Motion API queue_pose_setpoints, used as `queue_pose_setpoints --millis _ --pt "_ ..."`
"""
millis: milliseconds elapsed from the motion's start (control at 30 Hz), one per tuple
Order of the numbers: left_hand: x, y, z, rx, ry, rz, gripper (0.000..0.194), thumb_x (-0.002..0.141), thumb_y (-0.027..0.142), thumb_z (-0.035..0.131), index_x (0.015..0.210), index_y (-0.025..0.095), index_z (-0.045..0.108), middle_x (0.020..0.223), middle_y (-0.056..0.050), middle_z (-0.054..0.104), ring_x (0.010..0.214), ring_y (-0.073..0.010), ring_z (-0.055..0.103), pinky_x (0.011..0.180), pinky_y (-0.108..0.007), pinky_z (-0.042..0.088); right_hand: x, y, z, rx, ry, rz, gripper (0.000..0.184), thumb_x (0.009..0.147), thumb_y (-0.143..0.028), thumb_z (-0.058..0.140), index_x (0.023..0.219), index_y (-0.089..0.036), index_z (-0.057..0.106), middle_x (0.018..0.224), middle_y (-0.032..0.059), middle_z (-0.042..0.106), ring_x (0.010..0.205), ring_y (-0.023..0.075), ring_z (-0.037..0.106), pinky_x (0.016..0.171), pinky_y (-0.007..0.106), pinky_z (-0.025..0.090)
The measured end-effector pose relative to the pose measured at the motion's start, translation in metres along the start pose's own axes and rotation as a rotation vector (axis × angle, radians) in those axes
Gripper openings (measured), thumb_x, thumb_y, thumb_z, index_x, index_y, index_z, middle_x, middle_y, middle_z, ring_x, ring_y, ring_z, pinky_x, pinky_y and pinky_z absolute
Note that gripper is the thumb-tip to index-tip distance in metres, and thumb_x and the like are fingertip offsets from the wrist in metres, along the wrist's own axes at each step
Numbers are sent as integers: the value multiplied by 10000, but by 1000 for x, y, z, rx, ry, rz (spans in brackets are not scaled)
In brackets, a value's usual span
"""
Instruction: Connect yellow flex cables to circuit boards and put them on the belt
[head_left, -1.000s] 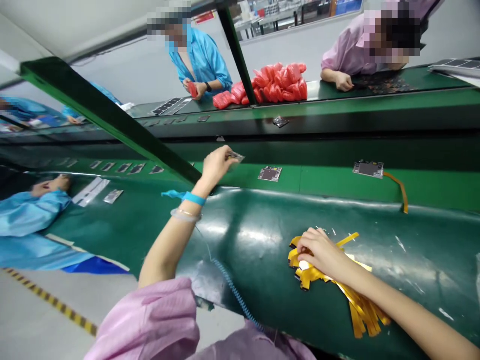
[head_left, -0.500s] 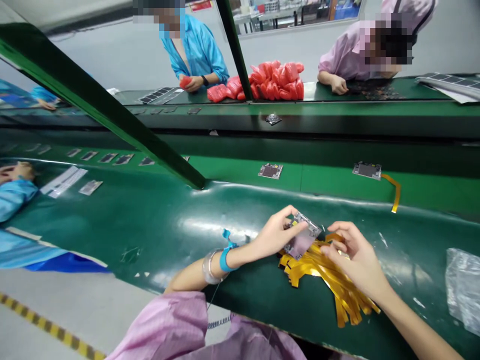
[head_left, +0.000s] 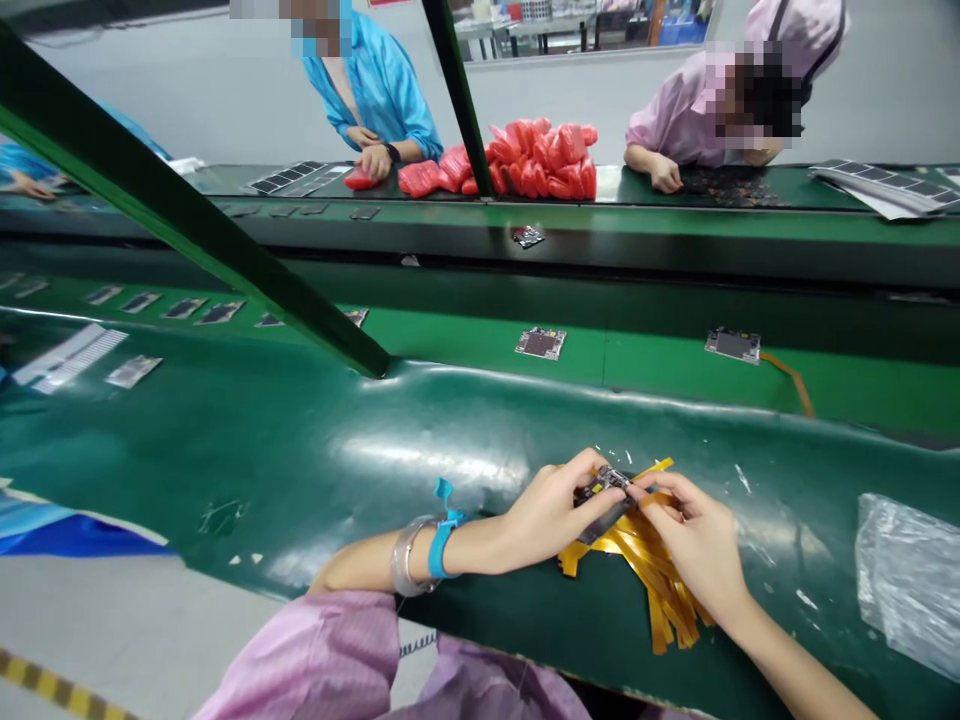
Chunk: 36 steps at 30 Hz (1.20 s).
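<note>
My left hand [head_left: 559, 510], with a blue strap and clear bangle at the wrist, grips a small circuit board [head_left: 604, 505] between thumb and fingers. The board is tilted, its connector edge facing right. At that edge my right hand [head_left: 686, 520] is closed in a pinch on an amber flat ribbon cable [head_left: 654, 496], partly hidden by the fingers. The fingertips touch or nearly touch the board; whether the cable sits in a connector, I cannot tell. Under both hands lies a pile of amber ribbon cables [head_left: 664, 590] on the green mat [head_left: 300, 450].
Beyond the mat a green belt [head_left: 637, 350] carries a circuit board [head_left: 541, 343] and a board with a ribbon cable [head_left: 733, 345]. A slanted green post [head_left: 225, 240] stands at left. Clear plastic bags [head_left: 907, 580] lie right. Two people work opposite, near red packets [head_left: 540, 160].
My right hand has moved left to the board's edge, fingers now closed together there. The board has tilted and dropped slightly. The view has shifted; the person in blue lowered a red packet.
</note>
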<state>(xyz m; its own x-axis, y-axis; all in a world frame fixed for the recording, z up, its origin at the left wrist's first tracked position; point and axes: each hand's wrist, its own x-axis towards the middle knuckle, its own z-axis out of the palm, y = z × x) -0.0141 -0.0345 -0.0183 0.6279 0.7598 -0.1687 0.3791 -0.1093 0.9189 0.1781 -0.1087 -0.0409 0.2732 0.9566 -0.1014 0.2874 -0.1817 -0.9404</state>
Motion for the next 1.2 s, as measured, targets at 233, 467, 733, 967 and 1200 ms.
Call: queue_pose_setpoints --millis 233,467,733,967,1200 --pt "4 -4 0 -78 -13 -36 239 978 435 610 970 202 557 737 26 656 639 -128 617 600 -234 445 -4 3 1 -77 -40 -93 200 924 -416 656 858 -234 706 590 -60 443 504 127 367 513 260 351" --pt "19 -1 -9 -354 -57 -146 346 864 469 732 873 184 537 787 26 586 714 -117 550 650 -234 436 -10 -5 -10 99 -125 -73 287 904 -468 706 1081 -259 622 659 -55 504 557 153 487 536 263 425" --pt "17 -1 -8 -338 -123 -149 320 827 407 761 823 179 537 743 44 536 683 -108 498 637 -241 397 -12 -4 -11 125 -72 166 400 913 -584 675 792 -203 659 535 -58 448 453 108 374 452 254 307" --pt "13 7 -12 -324 -140 -153 260 832 363 750 847 181 564 764 37 562 711 -118 505 671 -255 407 -9 0 -12 111 -138 179 409 906 -590 681 802 -195 668 520 -57 479 426 102 391 440 246 315" --pt "13 7 -12 -306 -139 -140 239 839 344 739 850 178 568 800 29 589 733 -121 524 700 -258 422 -9 -5 -11 26 -123 97 399 929 -563 654 799 -187 689 516 -62 440 464 107 383 471 255 313"
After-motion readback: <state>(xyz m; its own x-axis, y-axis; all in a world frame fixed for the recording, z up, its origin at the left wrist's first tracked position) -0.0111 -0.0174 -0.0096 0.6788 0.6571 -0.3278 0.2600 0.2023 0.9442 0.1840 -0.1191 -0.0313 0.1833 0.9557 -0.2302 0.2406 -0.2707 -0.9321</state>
